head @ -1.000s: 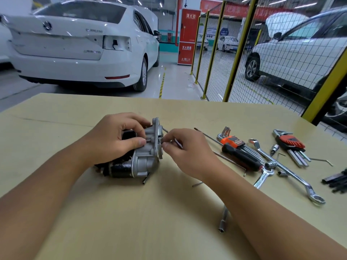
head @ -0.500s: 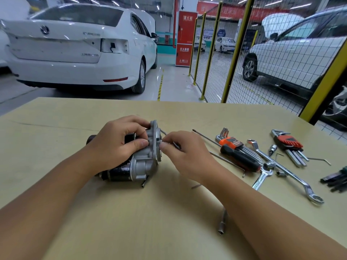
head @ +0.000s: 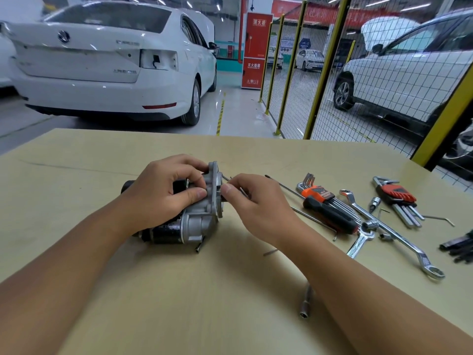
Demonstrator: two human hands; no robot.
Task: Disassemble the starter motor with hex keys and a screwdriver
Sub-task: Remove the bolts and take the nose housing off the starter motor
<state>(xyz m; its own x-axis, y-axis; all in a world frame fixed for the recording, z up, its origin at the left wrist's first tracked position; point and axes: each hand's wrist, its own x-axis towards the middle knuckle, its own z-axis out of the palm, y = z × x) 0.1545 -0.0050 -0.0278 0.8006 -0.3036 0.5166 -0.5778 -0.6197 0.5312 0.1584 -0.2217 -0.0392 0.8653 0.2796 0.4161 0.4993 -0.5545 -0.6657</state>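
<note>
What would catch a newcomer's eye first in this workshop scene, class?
At the table's centre, the left hand grips the starter motor while the right hand pinches a thin hex key at its end plate. To the right lie wrenches, an orange-handled screwdriver and hex key sets.

Bright, even indoor light from rows of ceiling strip lamps (head: 163,0), seen as white streaks at the top edge. Soft, short shadows only: a faint dark patch under the starter motor (head: 194,221) and thin ones beside the wrenches (head: 399,242) on the tan surface (head: 76,180). Mild sheen on the white car (head: 102,67) and sharp small glints on the chrome tools. Strong wide-angle bending at the borders: far surface edge bowed, yellow fence posts (head: 291,62) leaning, forearms swollen toward the bottom corners. Centre fairly crisp; slight softness and compression smear on the lettering of the red cabinet (head: 256,49) and on the distant cars behind the mesh.
</note>
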